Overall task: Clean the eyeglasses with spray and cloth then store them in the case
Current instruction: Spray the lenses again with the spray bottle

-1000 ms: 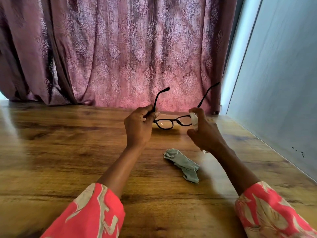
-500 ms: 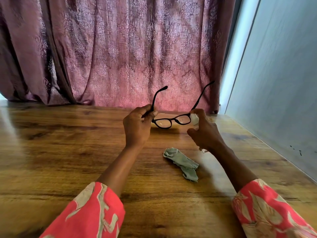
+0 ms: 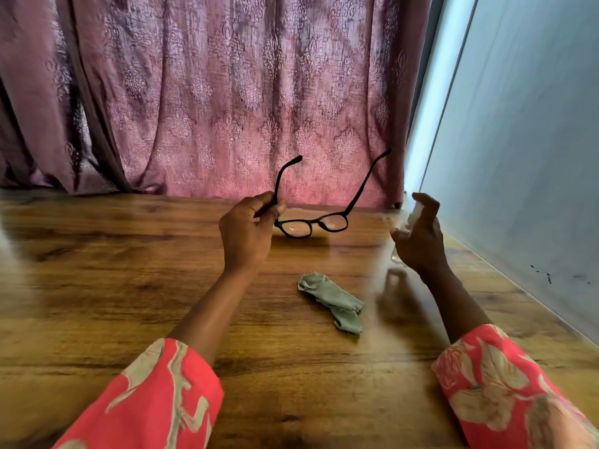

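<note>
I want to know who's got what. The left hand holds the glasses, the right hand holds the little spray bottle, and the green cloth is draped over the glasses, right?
Not quite. The head view shows the green cloth lying crumpled on the table, apart from the glasses. The rest is right.

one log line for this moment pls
step: spray | left hand: grip on eyeglasses by temple | right hand: grip on spray bottle, apart from lenses | cloth: on table, untouched

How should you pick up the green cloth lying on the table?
Pinch the cloth at its bunched far end, coming straight down from above. It lies crumpled and flat on the table, so there is no edge to slide under, but the raised folds give fingers something to catch.
</note>
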